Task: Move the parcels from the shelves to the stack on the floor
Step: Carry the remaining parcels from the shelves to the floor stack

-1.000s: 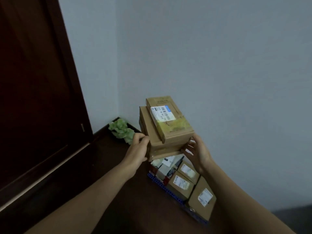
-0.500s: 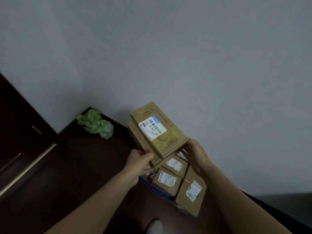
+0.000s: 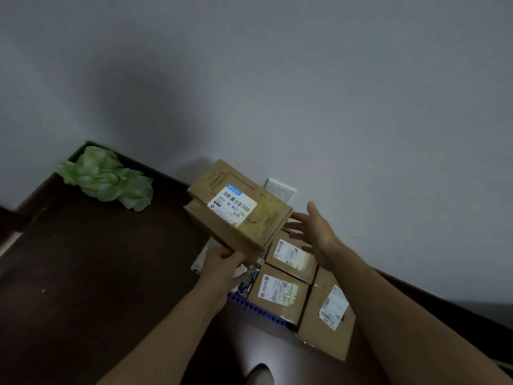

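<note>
The top box (image 3: 238, 209) lies on the lower box (image 3: 212, 227), and both are held tilted just above the left grip (image 3: 222, 262). That grip curls thumb and fingers round the lower box's near corner. The right grip (image 3: 316, 229) is spread wide and holds nothing, just beside the boxes' right end; whether it touches them cannot be told. Both boxes are brown card, and the top one has a white barcode label and yellowish tape. Both forearms reach forward. Below lies the stack (image 3: 280, 290) of labelled parcels on a blue base (image 3: 258, 309) by the wall (image 3: 333, 107).
</note>
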